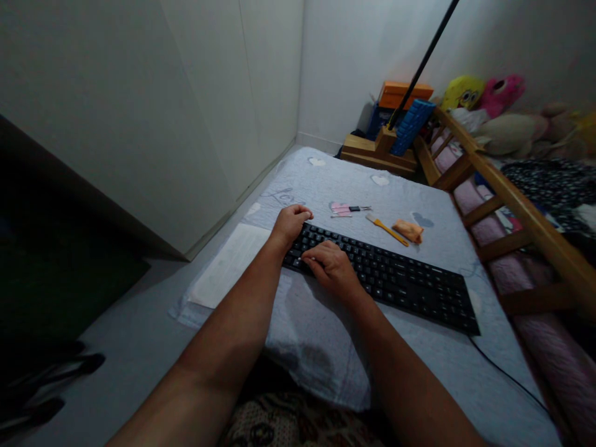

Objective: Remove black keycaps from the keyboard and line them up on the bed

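From the head camera I look down on a bed (326, 186) covered by a pale grey-blue sheet printed with hearts, a white wall to the left and a wooden rail (512, 198) along the right side with soft toys (484, 93) piled beyond it. The largest thing on the bed is 1 black keyboard (395, 279), lying flat with its long axis running from the near-centre of the view out toward the lower right, its cable trailing off that far end. Both bare forearms reach in from the bottom edge and meet the keyboard's left end, so the rest of it stretches away to the right of the fingers. The left hand (289, 223) sits at the far-left corner, fingers curled into a loose fist around or against the edge; I cannot tell whether they truly grip it. The right hand (331, 267) lies palm down on the keys just beside it, fingers bent and touching the keycaps, holding nothing. The 2 hands are close together, about equally near the keyboard. A white sheet of paper (230, 264) lies left of the keyboard. Beyond it, well apart from the hands, sit a small pink tool (347, 209), a yellow-handled brush (386, 228) and a tan cloth (408, 230).
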